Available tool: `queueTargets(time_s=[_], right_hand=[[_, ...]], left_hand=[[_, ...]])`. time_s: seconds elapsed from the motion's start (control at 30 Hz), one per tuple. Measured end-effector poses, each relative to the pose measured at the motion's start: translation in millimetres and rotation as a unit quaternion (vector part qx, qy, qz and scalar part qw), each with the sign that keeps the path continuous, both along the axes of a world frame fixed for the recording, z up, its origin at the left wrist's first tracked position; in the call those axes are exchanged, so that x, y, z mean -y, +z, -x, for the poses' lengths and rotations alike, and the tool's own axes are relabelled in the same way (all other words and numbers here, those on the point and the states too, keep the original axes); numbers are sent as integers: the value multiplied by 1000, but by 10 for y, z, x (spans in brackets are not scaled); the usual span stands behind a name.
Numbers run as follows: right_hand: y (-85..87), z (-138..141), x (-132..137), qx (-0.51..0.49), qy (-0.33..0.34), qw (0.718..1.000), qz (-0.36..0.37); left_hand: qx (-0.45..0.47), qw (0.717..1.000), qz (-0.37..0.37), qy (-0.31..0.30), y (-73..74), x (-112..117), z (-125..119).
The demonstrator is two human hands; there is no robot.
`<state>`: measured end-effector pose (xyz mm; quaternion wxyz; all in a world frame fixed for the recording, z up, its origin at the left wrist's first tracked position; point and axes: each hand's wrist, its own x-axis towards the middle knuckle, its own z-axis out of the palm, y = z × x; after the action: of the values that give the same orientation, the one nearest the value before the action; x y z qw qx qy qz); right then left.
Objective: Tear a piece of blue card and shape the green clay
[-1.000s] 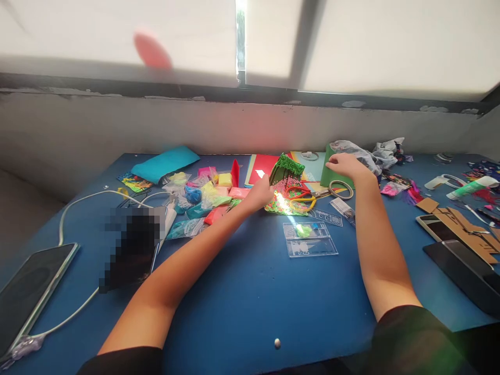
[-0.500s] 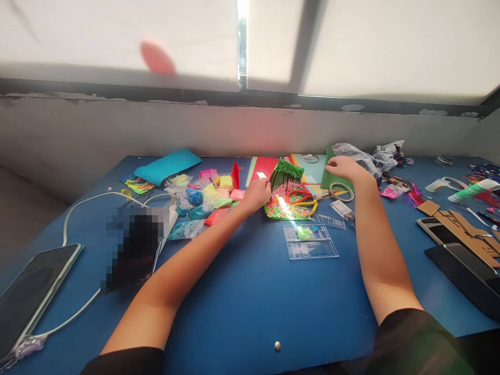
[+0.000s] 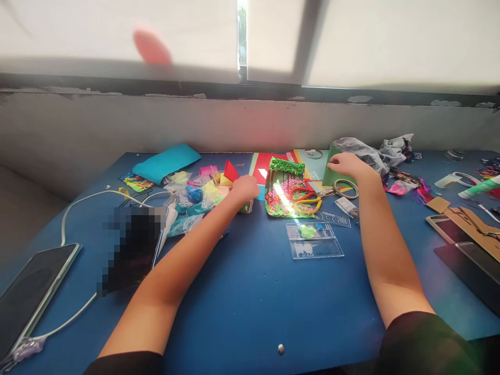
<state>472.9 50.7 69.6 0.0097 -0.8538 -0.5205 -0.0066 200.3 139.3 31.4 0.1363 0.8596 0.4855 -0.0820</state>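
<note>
My left hand point(image 3: 244, 187) is curled closed over a heap of small bags of coloured clay point(image 3: 203, 195), next to a red folded piece point(image 3: 230, 170). What its fingers hold is hidden. To its right, a green card decorated with coloured beads point(image 3: 281, 190) lies flat on the blue table point(image 3: 242, 291). Red and yellow scissors point(image 3: 302, 197) lie on the card. My right hand point(image 3: 346, 164) grips the edge of a green paper sheet point(image 3: 331, 174) at the back. A tape ring point(image 3: 346, 188) lies just below that hand.
Clear plastic stencils point(image 3: 314, 240) lie in front of the card. At the left are a phone point(image 3: 31, 291) with a white cable point(image 3: 78, 203) and a teal sheet point(image 3: 166, 161). Cardboard pieces point(image 3: 466, 229), a glue stick point(image 3: 478, 188) and crumpled plastic point(image 3: 371, 151) crowd the right.
My left hand let go of the tilted beaded card, which now lies flat, and moved left onto the clay bags. My right hand stayed on the green sheet.
</note>
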Motion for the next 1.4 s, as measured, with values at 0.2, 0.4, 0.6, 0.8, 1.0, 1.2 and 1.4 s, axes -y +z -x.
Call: queueTargets(time_s=[0.2, 0.4, 0.6, 0.8, 1.0, 1.2, 1.4], right_hand=[[-34, -31, -24, 10, 9, 1000, -3], [-10, -8, -3, 14, 1, 1000, 10], [8, 134, -25, 43, 5, 999, -12], [-176, 1075, -181, 52, 234, 970, -48], [-500, 1674, -166, 49, 381, 923, 9], [-581, 1568, -171, 90, 358, 929, -4], [-557, 1578, -155, 111, 341, 933, -14]], left_hand=[[-41, 999, 36, 4, 113, -64, 68], [-49, 997, 53, 1, 125, -68, 73], [-50, 997, 63, -13, 194, -119, 112], [-38, 997, 49, -50, 211, -125, 144], [-84, 996, 24, -23, 256, -112, 148], [-75, 997, 34, -8, 216, -150, 160], [-15, 998, 59, -16, 52, -196, 116]])
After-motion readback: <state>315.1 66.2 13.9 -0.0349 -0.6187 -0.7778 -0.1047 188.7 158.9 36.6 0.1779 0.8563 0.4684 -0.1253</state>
